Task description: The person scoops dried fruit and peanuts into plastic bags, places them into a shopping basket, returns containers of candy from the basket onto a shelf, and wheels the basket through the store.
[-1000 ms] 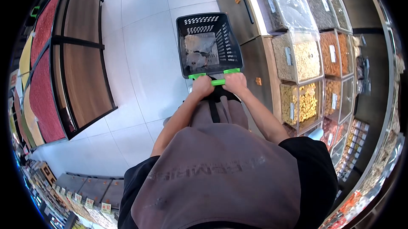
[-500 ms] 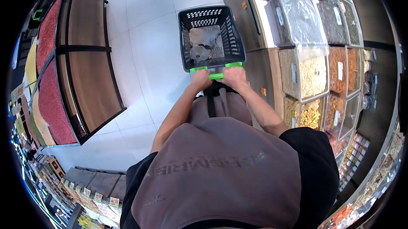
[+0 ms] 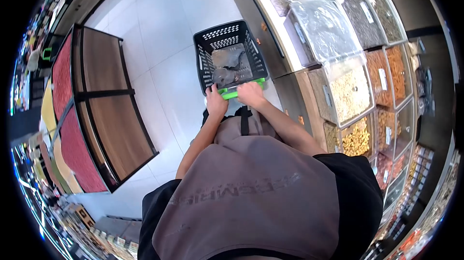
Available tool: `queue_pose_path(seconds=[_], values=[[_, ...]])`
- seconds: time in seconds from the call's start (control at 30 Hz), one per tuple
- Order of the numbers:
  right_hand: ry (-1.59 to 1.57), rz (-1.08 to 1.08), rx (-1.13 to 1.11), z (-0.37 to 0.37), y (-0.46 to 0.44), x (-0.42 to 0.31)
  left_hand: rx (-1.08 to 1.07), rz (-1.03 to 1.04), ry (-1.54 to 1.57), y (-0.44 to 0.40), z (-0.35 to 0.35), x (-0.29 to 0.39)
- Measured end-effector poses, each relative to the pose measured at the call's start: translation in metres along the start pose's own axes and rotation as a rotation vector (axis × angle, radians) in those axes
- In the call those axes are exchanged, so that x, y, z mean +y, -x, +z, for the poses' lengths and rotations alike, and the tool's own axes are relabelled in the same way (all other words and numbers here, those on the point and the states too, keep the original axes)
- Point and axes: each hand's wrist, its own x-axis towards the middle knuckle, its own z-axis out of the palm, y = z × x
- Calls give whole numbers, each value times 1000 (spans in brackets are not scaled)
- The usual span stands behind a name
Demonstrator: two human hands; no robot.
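Observation:
A black perforated basket [image 3: 199,62] is in front of my body, with clear plastic bags [image 3: 227,59] lying on its bottom. Its green handle [image 3: 230,95] runs across the side nearest me. My right hand [image 3: 250,94] is closed round the right part of that handle. At the handle's left end is my left hand [image 3: 215,101], its fingers at the basket's near rim; whether they wrap round the handle or only rest against it cannot be made out.
Clear bins of nuts and dried goods [image 3: 350,93] line the right side above wooden cabinets [image 3: 290,97]. On the left stands a black-framed wooden display [image 3: 108,86] topped with red and yellow goods. Pale floor tiles [image 3: 164,62] run between them.
The basket has tilted and shifted slightly left and down in view. My left hand has moved from a wrap round the handle to its left end by the rim. The shelves have turned in view.

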Motion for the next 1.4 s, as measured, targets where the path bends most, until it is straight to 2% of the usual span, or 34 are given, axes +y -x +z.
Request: queue_pose_path(seconds=[0.07,0.1,0.2,0.23,0.33,0.4,0.47,0.5,0.6,0.77,1.0,1.07,1.23,1.4], values=[[-31,15,10,0,-2,2,-129,-25,-53,-7,2,-7],[-34,20,13,2,-5,3,-52,36,-59,-10,5,-8],[-56,20,22,8,-10,5,-174,107,-111,-21,8,-17],[-63,27,11,8,-11,5,-136,141,-118,-22,10,-18],[-71,54,23,6,-13,9,-208,166,-134,-30,10,-21],[-48,59,-49,2,-16,12,-211,188,-135,-33,7,-16],[-47,74,-63,-5,-17,21,-324,158,-98,-40,5,-3],[-44,66,-88,-9,-18,27,-441,86,-188,-45,-8,18],[-17,55,-50,-13,-33,31,-523,98,-227,-65,-15,23],[-15,65,-77,-15,-64,36,-479,154,-222,-98,-15,13],[3,33,90,-21,-119,44,-529,165,-187,-157,-32,11],[51,106,-96,-36,-137,43,-541,184,-183,-176,-32,8],[40,168,-199,-45,-180,50,-619,238,-224,-222,-40,6],[79,173,-246,-59,-221,58,-545,254,-176,-266,-30,3]])
